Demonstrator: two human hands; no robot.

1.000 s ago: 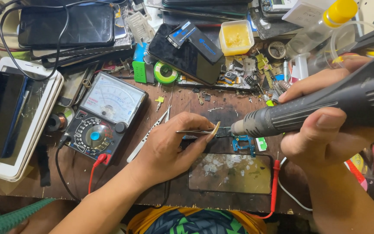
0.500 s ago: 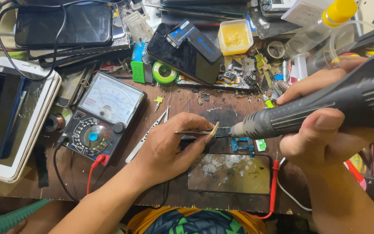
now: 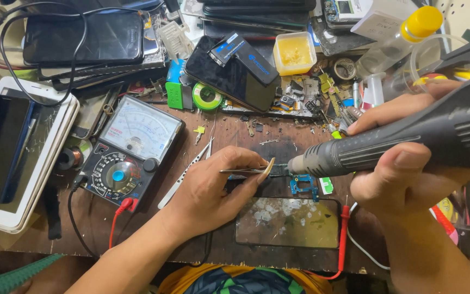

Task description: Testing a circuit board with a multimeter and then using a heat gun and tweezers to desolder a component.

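Observation:
My left hand (image 3: 213,190) pinches thin metal tweezers (image 3: 244,171) whose tips point right at a small blue circuit board (image 3: 303,184) on the wooden bench. My right hand (image 3: 409,158) grips a dark grey hot-air gun (image 3: 403,139), its metal nozzle aimed left at the same board, close to the tweezer tips. The board lies just above a worn phone screen panel (image 3: 286,222).
An analog multimeter (image 3: 129,149) with red and black leads sits left of my hand, beside spare tweezers (image 3: 186,173). A white tablet (image 3: 14,147) lies far left. Phones, a flux tub (image 3: 295,53), a solder-wick roll (image 3: 208,97) and small parts crowd the back.
Both hands hold nearly the same pose; the view has shifted slightly, and the nozzle stays by the board.

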